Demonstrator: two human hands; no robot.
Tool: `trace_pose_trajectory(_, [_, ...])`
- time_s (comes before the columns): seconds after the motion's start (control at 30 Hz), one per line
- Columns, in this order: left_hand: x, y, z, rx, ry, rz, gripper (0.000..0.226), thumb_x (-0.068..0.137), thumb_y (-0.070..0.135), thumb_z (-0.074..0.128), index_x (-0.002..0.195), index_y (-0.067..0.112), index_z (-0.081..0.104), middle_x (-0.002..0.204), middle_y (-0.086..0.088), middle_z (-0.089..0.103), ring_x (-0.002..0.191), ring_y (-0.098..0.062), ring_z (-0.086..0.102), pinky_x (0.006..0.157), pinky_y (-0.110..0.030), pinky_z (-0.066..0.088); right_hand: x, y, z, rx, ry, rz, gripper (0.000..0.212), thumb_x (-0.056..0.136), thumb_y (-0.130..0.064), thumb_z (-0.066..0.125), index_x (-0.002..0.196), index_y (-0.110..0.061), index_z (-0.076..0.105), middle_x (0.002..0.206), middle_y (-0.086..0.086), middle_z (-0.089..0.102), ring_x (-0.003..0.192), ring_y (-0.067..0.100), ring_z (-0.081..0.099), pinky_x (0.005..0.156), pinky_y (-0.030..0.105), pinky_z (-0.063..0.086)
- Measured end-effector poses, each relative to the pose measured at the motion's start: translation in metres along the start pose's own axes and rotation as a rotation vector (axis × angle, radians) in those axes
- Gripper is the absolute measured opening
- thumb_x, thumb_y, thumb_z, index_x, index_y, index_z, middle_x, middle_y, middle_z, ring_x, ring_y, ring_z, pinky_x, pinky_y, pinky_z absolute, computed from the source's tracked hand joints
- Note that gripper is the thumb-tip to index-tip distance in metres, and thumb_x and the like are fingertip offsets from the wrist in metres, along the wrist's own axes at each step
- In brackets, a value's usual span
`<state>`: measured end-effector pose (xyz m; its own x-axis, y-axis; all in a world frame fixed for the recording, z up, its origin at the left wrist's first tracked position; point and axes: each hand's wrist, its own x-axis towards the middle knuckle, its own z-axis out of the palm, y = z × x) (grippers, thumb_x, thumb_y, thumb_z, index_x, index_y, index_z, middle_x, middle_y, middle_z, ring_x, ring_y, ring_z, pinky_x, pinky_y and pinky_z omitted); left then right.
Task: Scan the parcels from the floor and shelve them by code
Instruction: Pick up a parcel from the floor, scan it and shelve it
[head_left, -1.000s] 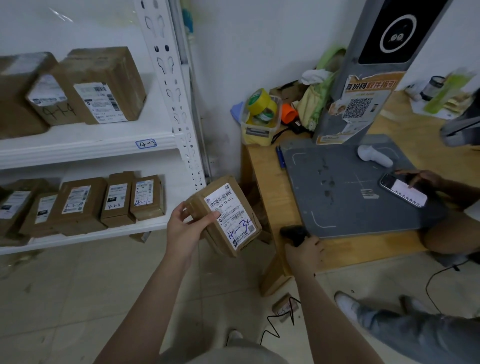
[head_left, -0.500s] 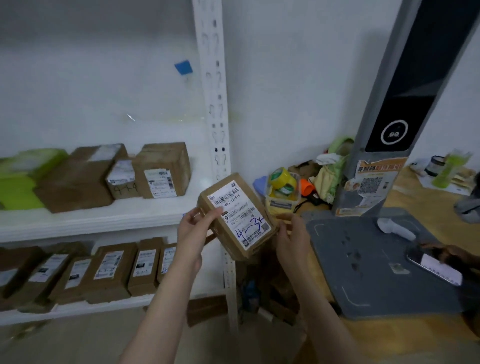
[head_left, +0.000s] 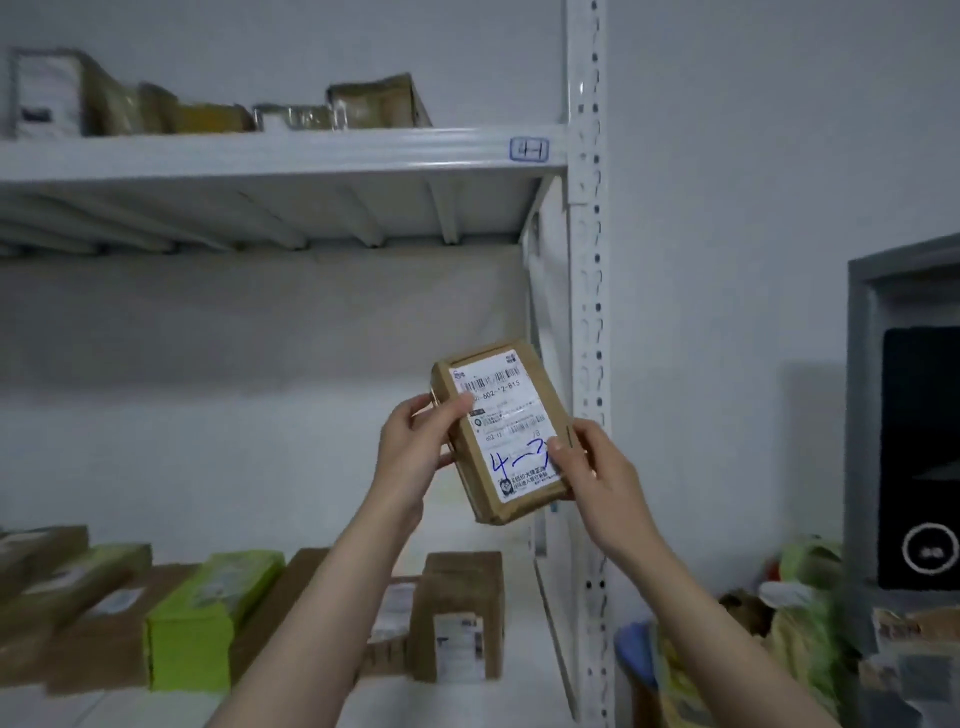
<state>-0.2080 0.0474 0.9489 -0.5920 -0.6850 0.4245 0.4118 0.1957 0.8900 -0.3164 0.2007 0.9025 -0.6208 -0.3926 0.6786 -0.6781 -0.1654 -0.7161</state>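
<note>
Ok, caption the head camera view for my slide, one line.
Left hand and right hand hold up a labelled cardboard parcel before the white shelving, below its 4-1 tag.

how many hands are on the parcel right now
2. The left hand grips the parcel by its left edge; the right hand holds its lower right edge. Both are in plain view, so none is hidden.

Your white metal shelf unit (head_left: 260, 156) held brown cardboard boxes (head_left: 460, 618) plus a lime-green carton (head_left: 197, 623), blurry packages (head_left: 379, 101) up top.
</note>
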Motion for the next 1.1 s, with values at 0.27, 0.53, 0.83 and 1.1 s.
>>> trace_pose_trajectory(0.27, [0.059, 0.12, -0.012, 0.047, -0.087, 0.384, 0.043, 0.09, 0.042, 0.071, 0.124, 0.021, 0.055, 0.121, 0.001, 0.068, 0.11, -0.016, 0.068, 0.1, -0.044, 0.054, 0.097, -0.113, 0.034, 0.039, 0.143, -0.166, 0.033, 0.099, -0.038, 0.056, 0.126, -0.019, 0.054, 0.106, -0.012, 0.071, 0.094, 0.007, 0.07, 0.088, 0.037, 0.057])
trace_pose_trajectory(0.53, [0.092, 0.186, -0.008, 0.283, -0.213, 0.586, 0.026, 0.101, 0.029, 0.054, 0.127, 0.03, 0.054, 0.121, 0.004, 0.07, 0.105, -0.015, 0.069, 0.094, -0.034, 0.055, 0.165, -0.187, 0.048, -0.041, 0.361, -0.247, 0.033, 0.099, -0.043, 0.053, 0.119, -0.017, 0.054, 0.092, -0.018, 0.06, 0.101, 0.018, 0.064, 0.09, 0.039, 0.052])
trace_pose_trajectory(0.83, [0.128, 0.242, 0.009, 0.587, -0.232, 0.791, 0.05, 0.093, 0.012, 0.062, 0.14, 0.023, 0.049, 0.133, 0.005, 0.062, 0.115, -0.017, 0.059, 0.089, -0.034, 0.05, 0.228, -0.239, 0.041, -0.146, 0.515, -0.3, 0.054, 0.098, -0.049, 0.05, 0.134, -0.01, 0.045, 0.124, 0.009, 0.058, 0.113, 0.028, 0.055, 0.09, 0.038, 0.044])
trace_pose_trajectory(1.1, [0.189, 0.258, 0.039, 0.647, -0.005, 0.828, 0.042, 0.098, 0.015, 0.057, 0.14, 0.015, 0.049, 0.138, -0.005, 0.06, 0.123, -0.028, 0.057, 0.095, -0.031, 0.044, 0.298, -0.243, 0.042, -0.192, 0.533, -0.336, 0.045, 0.097, -0.051, 0.045, 0.119, -0.012, 0.048, 0.118, 0.01, 0.06, 0.105, 0.032, 0.058, 0.088, 0.047, 0.052])
